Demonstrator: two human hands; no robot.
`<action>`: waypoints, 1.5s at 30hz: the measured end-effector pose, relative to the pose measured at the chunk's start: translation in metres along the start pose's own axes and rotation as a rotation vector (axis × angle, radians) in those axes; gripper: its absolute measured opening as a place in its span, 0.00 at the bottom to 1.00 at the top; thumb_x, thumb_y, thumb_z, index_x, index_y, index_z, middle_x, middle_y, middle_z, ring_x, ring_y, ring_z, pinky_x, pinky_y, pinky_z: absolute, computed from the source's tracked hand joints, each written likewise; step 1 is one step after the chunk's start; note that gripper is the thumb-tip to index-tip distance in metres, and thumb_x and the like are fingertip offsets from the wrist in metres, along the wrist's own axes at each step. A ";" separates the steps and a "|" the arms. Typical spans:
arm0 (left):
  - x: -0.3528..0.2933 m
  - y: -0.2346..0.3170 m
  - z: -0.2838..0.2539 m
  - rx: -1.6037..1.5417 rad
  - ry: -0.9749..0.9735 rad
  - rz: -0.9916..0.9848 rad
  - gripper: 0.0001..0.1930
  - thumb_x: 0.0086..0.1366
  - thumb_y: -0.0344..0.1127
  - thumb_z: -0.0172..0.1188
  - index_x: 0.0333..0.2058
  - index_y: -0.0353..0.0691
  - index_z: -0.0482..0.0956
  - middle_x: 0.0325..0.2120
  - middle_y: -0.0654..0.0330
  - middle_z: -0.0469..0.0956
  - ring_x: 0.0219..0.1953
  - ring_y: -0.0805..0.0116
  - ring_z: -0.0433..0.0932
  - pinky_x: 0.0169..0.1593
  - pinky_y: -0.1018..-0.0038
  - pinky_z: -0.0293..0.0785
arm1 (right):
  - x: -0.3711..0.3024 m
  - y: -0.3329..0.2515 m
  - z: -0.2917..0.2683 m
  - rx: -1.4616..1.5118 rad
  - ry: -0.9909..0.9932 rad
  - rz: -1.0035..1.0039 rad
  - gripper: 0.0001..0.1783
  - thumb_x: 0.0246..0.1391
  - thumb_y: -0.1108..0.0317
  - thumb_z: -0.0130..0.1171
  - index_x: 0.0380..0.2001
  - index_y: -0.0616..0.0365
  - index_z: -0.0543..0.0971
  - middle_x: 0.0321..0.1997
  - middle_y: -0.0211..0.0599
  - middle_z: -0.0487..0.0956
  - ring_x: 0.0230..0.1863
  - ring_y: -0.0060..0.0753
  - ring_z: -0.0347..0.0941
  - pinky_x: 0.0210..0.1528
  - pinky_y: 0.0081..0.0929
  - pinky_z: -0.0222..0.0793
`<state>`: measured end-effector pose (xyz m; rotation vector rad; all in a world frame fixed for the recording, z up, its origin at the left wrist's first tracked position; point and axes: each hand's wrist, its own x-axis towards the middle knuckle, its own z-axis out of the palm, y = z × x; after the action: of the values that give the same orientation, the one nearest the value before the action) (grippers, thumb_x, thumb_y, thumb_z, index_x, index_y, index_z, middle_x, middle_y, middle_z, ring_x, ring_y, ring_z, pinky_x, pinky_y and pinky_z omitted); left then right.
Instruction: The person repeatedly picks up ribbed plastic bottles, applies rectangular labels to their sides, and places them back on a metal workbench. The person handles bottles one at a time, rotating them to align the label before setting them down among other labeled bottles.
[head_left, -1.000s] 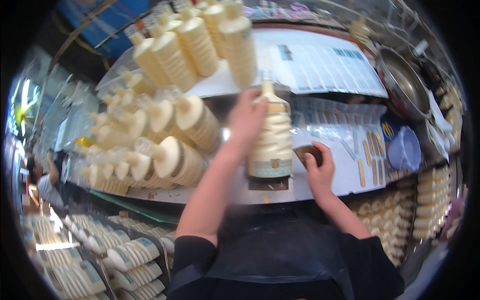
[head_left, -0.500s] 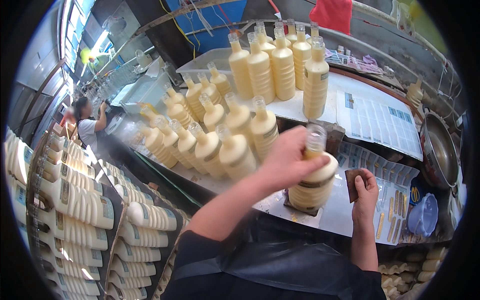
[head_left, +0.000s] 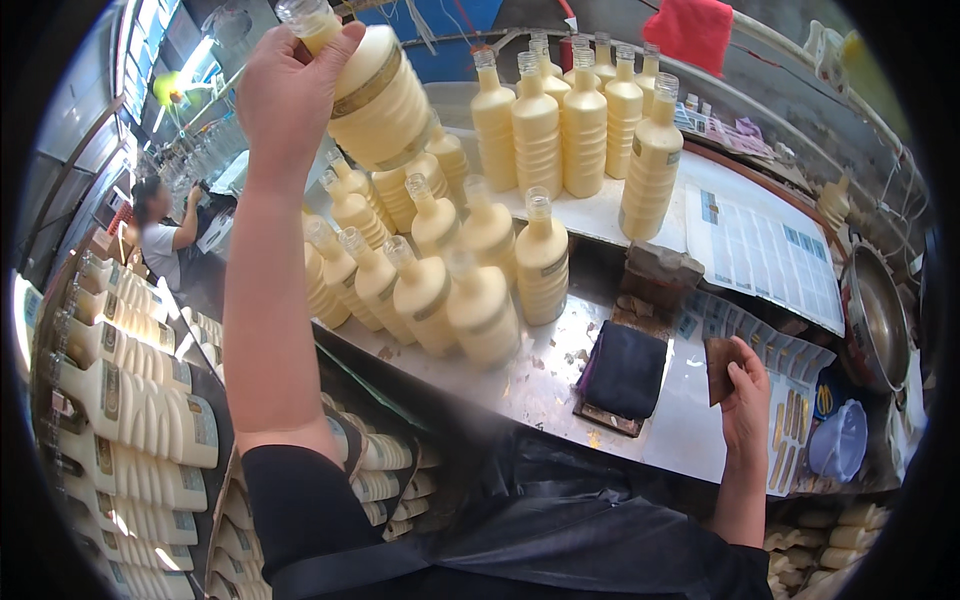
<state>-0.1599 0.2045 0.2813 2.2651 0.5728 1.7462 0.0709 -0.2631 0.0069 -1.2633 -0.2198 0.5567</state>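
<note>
Head view: bottle [head_left: 385, 112] in left hand [head_left: 292, 95] partly hides standing cream bottles [head_left: 422, 302].

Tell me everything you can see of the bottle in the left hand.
The bottle is cream-coloured, with a clear, glass-like mouth, a slim neck, rounded shoulders and a ribbed body. A darker patterned band wraps it below the shoulders. It looks uncapped. The left hand grips it by the neck, raised and tilted, mouth toward the upper left, base toward the lower right. In the view it overlaps the standing bottles behind; whether its base touches any is unclear.
</note>
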 end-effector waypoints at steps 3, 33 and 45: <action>0.005 -0.043 0.005 0.269 -0.077 -0.086 0.20 0.64 0.46 0.73 0.46 0.36 0.85 0.37 0.62 0.84 0.39 0.76 0.79 0.46 0.76 0.74 | 0.000 0.004 -0.013 0.024 0.019 0.008 0.24 0.65 0.77 0.49 0.64 0.63 0.71 0.58 0.38 0.77 0.57 0.30 0.75 0.60 0.27 0.72; -0.062 -0.237 0.008 0.867 -0.572 -0.510 0.29 0.57 0.45 0.72 0.58 0.44 0.80 0.39 0.54 0.86 0.42 0.61 0.84 0.45 0.65 0.80 | 0.033 0.024 -0.043 0.050 0.049 0.119 0.24 0.63 0.75 0.53 0.63 0.62 0.72 0.58 0.35 0.79 0.56 0.29 0.78 0.59 0.28 0.75; -0.047 -0.244 -0.010 0.606 -0.496 -0.690 0.18 0.55 0.38 0.72 0.44 0.43 0.83 0.26 0.58 0.85 0.23 0.69 0.84 0.32 0.70 0.79 | 0.012 0.026 -0.032 0.082 0.080 0.132 0.24 0.65 0.77 0.51 0.64 0.64 0.71 0.58 0.37 0.78 0.58 0.30 0.76 0.61 0.29 0.74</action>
<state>-0.2205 0.4028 0.1438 2.2782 1.6667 0.7019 0.0885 -0.2787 -0.0289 -1.2237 -0.0471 0.6209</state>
